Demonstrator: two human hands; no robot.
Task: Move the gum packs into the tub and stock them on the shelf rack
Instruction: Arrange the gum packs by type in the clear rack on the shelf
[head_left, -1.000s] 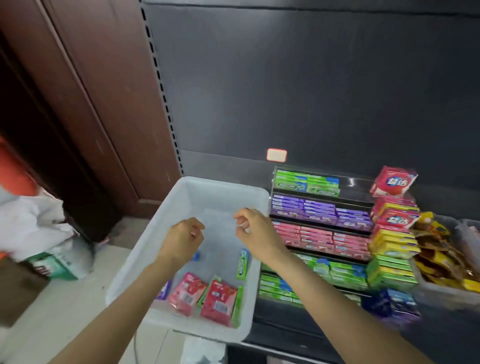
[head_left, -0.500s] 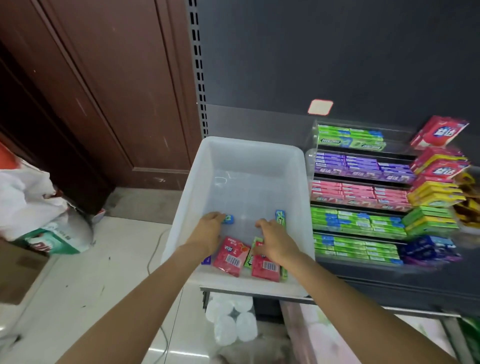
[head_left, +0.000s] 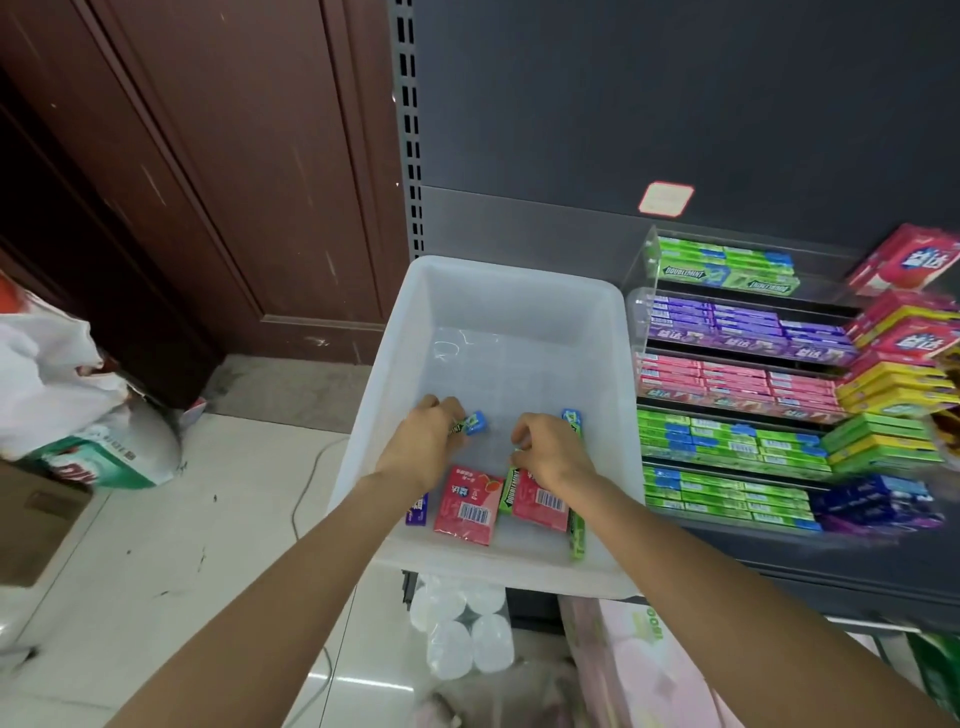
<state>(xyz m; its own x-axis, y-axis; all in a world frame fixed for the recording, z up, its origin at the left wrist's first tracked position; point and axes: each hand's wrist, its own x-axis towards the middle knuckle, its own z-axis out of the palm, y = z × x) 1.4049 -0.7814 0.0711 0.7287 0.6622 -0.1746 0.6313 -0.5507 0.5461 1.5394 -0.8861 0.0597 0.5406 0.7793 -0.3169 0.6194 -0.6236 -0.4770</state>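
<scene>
Down inside the tub (head_left: 519, 296), both hands work among the loose gum. The left hand (head_left: 423, 449) has its fingers curled round a slim green-and-blue stick pack (head_left: 470, 423), whose blue end pokes out past the fingertips. The right hand (head_left: 545, 454) is curled as well, thumb and fingertips drawn together; whether it pinches anything I cannot tell. Just below the left wrist lie a purple pack (head_left: 418, 509) and a red flat pack (head_left: 467, 504); under the right wrist sits a second red pack (head_left: 540, 501) with a green Doublemint stick (head_left: 508, 491) beside it. Another green stick (head_left: 571, 418) stands just beyond the right knuckles. To the right of that hand, the shelf rack (head_left: 727, 374) holds full rows. These packs look light, stiff and glossy, so likely a bit slippery; pinching across the narrow sides should hold them best.
</scene>
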